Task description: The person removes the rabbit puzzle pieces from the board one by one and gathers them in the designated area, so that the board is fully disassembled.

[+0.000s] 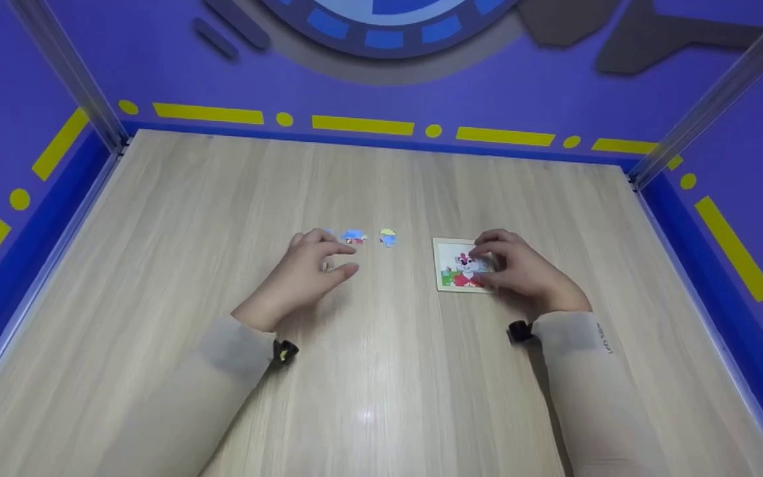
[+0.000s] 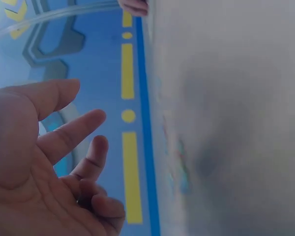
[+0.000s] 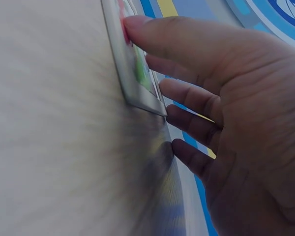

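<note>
My right hand (image 1: 520, 265) is at the right side of a small square jigsaw puzzle (image 1: 437, 268) with a pale frame. Its picture shows a white cartoon animal in red with green beside it. In the right wrist view the thumb (image 3: 137, 23) rests on the picture, and the other fingers are spread loosely along the board. My left hand (image 1: 302, 275) hovers over the table with thumb and fingers apart, nothing between them. Just beyond its fingertips lie a blue and red puzzle piece (image 1: 354, 236) and a blue and yellow piece (image 1: 388, 237). Other pieces are partly hidden behind that hand.
The wood-grain table (image 1: 368, 358) runs back to a purple wall (image 1: 381, 99) with yellow dashes. Side panels with metal posts (image 1: 719, 99) stand left and right. A small black wrist device (image 1: 285, 352) sits at the left cuff, another (image 1: 520, 331) at the right.
</note>
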{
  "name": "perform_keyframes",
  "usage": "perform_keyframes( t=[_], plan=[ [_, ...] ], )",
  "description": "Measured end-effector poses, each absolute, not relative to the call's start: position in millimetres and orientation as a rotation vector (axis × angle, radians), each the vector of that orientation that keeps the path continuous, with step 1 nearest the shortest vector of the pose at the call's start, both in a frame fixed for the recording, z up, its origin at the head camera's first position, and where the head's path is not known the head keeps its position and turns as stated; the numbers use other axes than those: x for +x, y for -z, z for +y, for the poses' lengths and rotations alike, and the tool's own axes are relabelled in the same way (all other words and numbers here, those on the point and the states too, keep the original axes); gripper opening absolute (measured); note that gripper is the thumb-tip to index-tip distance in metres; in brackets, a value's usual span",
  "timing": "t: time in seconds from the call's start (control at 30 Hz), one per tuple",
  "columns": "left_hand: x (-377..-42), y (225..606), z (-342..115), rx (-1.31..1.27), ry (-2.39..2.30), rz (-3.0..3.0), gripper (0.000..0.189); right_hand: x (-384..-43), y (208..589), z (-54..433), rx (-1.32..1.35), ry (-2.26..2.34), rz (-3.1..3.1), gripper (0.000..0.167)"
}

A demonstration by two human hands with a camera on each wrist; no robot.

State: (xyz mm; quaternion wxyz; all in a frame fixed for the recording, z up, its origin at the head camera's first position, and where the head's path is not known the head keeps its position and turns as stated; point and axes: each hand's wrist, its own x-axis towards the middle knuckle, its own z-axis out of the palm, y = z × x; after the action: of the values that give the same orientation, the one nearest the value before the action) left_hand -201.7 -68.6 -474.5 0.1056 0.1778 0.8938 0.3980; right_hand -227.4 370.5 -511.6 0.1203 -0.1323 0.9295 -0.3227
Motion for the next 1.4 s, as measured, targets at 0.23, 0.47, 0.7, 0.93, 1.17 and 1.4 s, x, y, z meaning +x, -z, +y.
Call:
perform_keyframes(
  t=[0.23, 0.47, 0.7, 0.93, 1.17, 1.4],
  plan=[
    [-202, 457, -19, 0.768, -1.14, 2.503, 0.049, -228, 513, 368, -0.325, 0.94, 2.7, 0.082],
    [-204, 458, 27, 0.817, -1.141, 2.434, 0.051, -229, 513, 368, -0.282, 0.951, 2.697, 0.087],
    [-215, 466, 64, 0.786, -1.121, 2.452, 0.05, -228, 512, 372, -0.359, 0.887, 2.722, 0.082],
    [-224, 477, 91, 0.752, -1.059, 2.499, 0.048, -228, 510, 370, -0.383, 0.873, 2.717, 0.077],
    [-229, 483, 114, 0.684, -1.013, 2.496, 0.056, -228, 510, 371, -0.431, 0.888, 2.724, 0.075],
    [-251, 518, 134, 0.704, -0.872, 2.583, 0.063, -228, 512, 370, -0.417, 0.928, 2.712, 0.077]
  ],
)
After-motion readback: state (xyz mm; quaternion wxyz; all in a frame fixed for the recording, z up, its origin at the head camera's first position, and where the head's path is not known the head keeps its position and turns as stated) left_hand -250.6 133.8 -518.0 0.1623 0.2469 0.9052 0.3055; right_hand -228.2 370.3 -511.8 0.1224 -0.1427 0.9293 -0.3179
